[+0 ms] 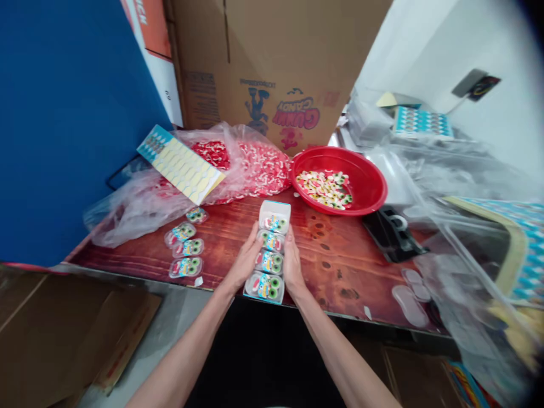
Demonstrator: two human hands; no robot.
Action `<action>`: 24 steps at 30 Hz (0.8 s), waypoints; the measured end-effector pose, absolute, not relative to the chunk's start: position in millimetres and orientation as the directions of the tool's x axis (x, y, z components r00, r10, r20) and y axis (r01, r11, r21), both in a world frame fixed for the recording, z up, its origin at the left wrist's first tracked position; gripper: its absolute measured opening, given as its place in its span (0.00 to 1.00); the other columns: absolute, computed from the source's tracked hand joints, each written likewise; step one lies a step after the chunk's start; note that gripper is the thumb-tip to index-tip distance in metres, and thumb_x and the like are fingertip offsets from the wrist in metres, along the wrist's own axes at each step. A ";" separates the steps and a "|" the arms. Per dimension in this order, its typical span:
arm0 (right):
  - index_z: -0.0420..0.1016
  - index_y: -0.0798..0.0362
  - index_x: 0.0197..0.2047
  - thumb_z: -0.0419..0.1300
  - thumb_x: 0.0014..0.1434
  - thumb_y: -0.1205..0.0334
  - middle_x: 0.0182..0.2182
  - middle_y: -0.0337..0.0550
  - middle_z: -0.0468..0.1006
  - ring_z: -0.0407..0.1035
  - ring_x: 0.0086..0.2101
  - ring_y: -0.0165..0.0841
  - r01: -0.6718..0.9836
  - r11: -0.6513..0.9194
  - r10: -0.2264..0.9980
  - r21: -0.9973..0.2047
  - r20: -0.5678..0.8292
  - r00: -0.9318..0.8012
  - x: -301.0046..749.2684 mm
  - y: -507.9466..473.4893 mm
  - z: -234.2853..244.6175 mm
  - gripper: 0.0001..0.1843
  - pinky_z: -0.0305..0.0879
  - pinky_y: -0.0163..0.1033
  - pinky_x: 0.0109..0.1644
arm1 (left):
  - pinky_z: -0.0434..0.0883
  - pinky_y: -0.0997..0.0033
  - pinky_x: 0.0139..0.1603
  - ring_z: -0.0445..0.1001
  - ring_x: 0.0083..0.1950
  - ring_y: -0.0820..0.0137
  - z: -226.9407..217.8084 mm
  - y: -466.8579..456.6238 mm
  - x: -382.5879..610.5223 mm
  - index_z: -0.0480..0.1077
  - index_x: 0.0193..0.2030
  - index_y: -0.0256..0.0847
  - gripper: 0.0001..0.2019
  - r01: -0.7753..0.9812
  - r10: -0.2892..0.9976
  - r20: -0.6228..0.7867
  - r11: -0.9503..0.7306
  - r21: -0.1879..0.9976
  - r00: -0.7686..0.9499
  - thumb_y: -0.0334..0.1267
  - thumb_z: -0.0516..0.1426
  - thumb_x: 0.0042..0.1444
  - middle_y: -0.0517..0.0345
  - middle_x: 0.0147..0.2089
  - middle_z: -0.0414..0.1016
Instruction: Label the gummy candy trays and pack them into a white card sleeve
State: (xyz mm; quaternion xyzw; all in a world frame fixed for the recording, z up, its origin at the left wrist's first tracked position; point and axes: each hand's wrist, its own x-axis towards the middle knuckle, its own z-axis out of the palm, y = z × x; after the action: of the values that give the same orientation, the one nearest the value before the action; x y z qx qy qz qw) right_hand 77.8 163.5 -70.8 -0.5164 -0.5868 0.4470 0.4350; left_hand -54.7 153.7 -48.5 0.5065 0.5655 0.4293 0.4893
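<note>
Both hands hold a long narrow tray (pixel 269 256) lined with several candy blister packs that show googly eyes. My left hand (pixel 245 262) presses its left side with closed fingers, and my right hand (pixel 293 265) grips its right side. The tray lies on the brown wooden table (pixel 335 255), near the front edge. Several more eye-candy packs (pixel 187 247) lie in a loose row to the left of my left hand.
A red bowl (pixel 369 182) of mixed gummies stands behind the tray on the right. Clear bags of red-and-white candy (pixel 255 161) and a sticker sheet (pixel 181 164) sit at the back left. A large cardboard box (pixel 272 62) stands behind. Empty clear blisters (pixel 410 294) and plastic wrap lie right.
</note>
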 end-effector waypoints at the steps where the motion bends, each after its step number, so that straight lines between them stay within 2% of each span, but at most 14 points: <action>1: 0.40 0.49 0.78 0.31 0.71 0.41 0.74 0.46 0.52 0.46 0.73 0.39 0.175 0.051 0.998 -0.983 0.044 -0.045 78.1 162.9 -69.3 0.38 0.46 0.56 0.74 | 0.55 0.58 0.76 0.48 0.77 0.64 -48.8 153.1 -54.5 0.49 0.76 0.40 0.30 0.179 0.994 -0.110 0.109 0.978 -0.005 0.43 0.46 0.70 0.56 0.77 0.48; 5: 0.56 0.47 0.73 0.49 0.67 0.39 0.71 0.47 0.60 0.58 0.68 0.43 0.050 -0.036 0.999 -0.998 -0.035 0.027 84.4 162.7 -67.6 0.38 0.56 0.55 0.71 | 0.59 0.60 0.74 0.51 0.76 0.64 -46.9 149.9 -55.7 0.51 0.76 0.40 0.28 0.289 0.997 -0.074 0.075 0.954 -0.014 0.42 0.46 0.72 0.54 0.76 0.49; 7: 0.60 0.45 0.72 0.51 0.67 0.39 0.68 0.47 0.66 0.64 0.65 0.45 0.025 -0.059 0.998 -0.998 -0.059 -0.002 92.5 163.7 -67.6 0.35 0.61 0.55 0.68 | 0.62 0.61 0.73 0.53 0.75 0.65 -46.6 146.6 -59.3 0.52 0.75 0.41 0.27 0.313 0.997 -0.064 0.074 0.947 -0.045 0.43 0.45 0.72 0.53 0.76 0.49; 9: 0.67 0.46 0.68 0.50 0.67 0.39 0.64 0.50 0.72 0.68 0.61 0.47 0.118 -0.036 0.999 -0.992 -0.034 0.019 104.2 165.6 -63.4 0.33 0.62 0.58 0.66 | 0.66 0.59 0.71 0.56 0.74 0.66 -47.4 142.1 -67.1 0.53 0.74 0.46 0.26 0.354 0.996 -0.034 0.062 0.933 -0.084 0.44 0.45 0.72 0.53 0.76 0.53; 11: 0.73 0.49 0.62 0.51 0.66 0.39 0.60 0.53 0.75 0.69 0.59 0.50 0.323 0.046 0.992 -0.945 0.081 0.095 116.0 169.4 -51.0 0.32 0.61 0.62 0.66 | 0.73 0.58 0.65 0.66 0.70 0.67 -48.3 137.0 -82.1 0.58 0.72 0.51 0.23 0.424 0.988 0.042 0.027 0.905 -0.151 0.43 0.46 0.71 0.56 0.72 0.63; 13: 0.76 0.52 0.57 0.54 0.64 0.41 0.56 0.56 0.77 0.70 0.57 0.51 0.520 0.184 0.955 -0.834 0.276 0.105 120.7 175.8 -29.9 0.28 0.61 0.61 0.64 | 0.76 0.60 0.60 0.75 0.63 0.66 -47.3 132.0 -106.8 0.65 0.67 0.49 0.21 0.490 0.962 0.122 0.014 0.872 -0.246 0.41 0.49 0.70 0.56 0.64 0.75; 15: 0.78 0.52 0.51 0.57 0.64 0.47 0.51 0.55 0.78 0.72 0.52 0.48 0.602 0.369 0.898 -0.708 0.439 -0.034 110.9 185.0 -4.2 0.21 0.66 0.56 0.60 | 0.74 0.59 0.61 0.78 0.59 0.63 -43.5 128.6 -139.9 0.71 0.61 0.42 0.18 0.521 0.923 0.164 0.045 0.852 -0.348 0.40 0.50 0.68 0.52 0.58 0.80; 16: 0.79 0.51 0.48 0.56 0.65 0.50 0.49 0.53 0.78 0.73 0.50 0.46 0.602 0.455 0.871 -0.656 0.469 -0.146 99.3 190.4 8.0 0.17 0.68 0.53 0.58 | 0.72 0.56 0.63 0.77 0.59 0.61 -40.8 128.0 -158.2 0.73 0.59 0.39 0.18 0.541 0.904 0.174 0.071 0.838 -0.390 0.40 0.50 0.68 0.49 0.57 0.80; 17: 0.79 0.49 0.45 0.55 0.66 0.52 0.45 0.51 0.79 0.74 0.47 0.44 0.584 0.527 0.844 -0.618 0.457 -0.280 83.3 196.4 18.7 0.14 0.68 0.51 0.56 | 0.70 0.53 0.64 0.76 0.60 0.59 -37.8 128.7 -176.4 0.73 0.58 0.38 0.18 0.579 0.885 0.190 0.105 0.809 -0.425 0.40 0.51 0.67 0.46 0.57 0.79; 18: 0.79 0.48 0.44 0.54 0.67 0.55 0.44 0.50 0.80 0.75 0.46 0.43 0.555 0.584 0.811 -0.593 0.393 -0.433 63.4 202.6 27.1 0.14 0.69 0.48 0.54 | 0.69 0.51 0.64 0.76 0.59 0.57 -35.0 130.8 -193.6 0.74 0.57 0.38 0.18 0.664 0.876 0.205 0.159 0.731 -0.436 0.40 0.51 0.66 0.45 0.56 0.80; 20: 0.79 0.50 0.43 0.52 0.68 0.58 0.43 0.50 0.81 0.75 0.44 0.41 0.550 0.633 0.733 -0.544 0.194 -0.652 15.7 215.7 35.7 0.14 0.69 0.45 0.52 | 0.66 0.46 0.65 0.75 0.59 0.53 -30.7 139.7 -222.4 0.75 0.54 0.36 0.16 0.780 0.896 0.193 0.222 0.585 -0.400 0.37 0.53 0.64 0.42 0.54 0.80; 22: 0.79 0.52 0.46 0.52 0.68 0.59 0.47 0.52 0.81 0.74 0.49 0.42 0.625 0.632 0.708 -0.458 0.013 -0.706 -35.0 228.6 34.6 0.14 0.67 0.43 0.55 | 0.63 0.46 0.66 0.74 0.59 0.53 -28.9 154.0 -242.0 0.76 0.53 0.35 0.16 0.814 0.921 0.163 0.219 0.539 -0.355 0.35 0.52 0.63 0.41 0.54 0.80; 24: 0.78 0.55 0.51 0.53 0.69 0.56 0.53 0.57 0.79 0.73 0.54 0.46 0.760 0.532 0.781 -0.372 -0.132 -0.611 -79.7 240.6 27.6 0.17 0.67 0.44 0.56 | 0.61 0.49 0.68 0.73 0.61 0.54 -29.0 170.9 -254.4 0.74 0.57 0.33 0.18 0.804 0.929 0.147 0.206 0.557 -0.340 0.33 0.51 0.63 0.41 0.57 0.78</action>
State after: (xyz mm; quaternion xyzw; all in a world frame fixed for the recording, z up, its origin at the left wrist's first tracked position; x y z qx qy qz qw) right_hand -79.7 240.6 27.6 -0.4403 -0.8750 0.1998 0.0252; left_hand -254.4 170.9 -29.0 0.5638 0.7686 0.2814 0.1105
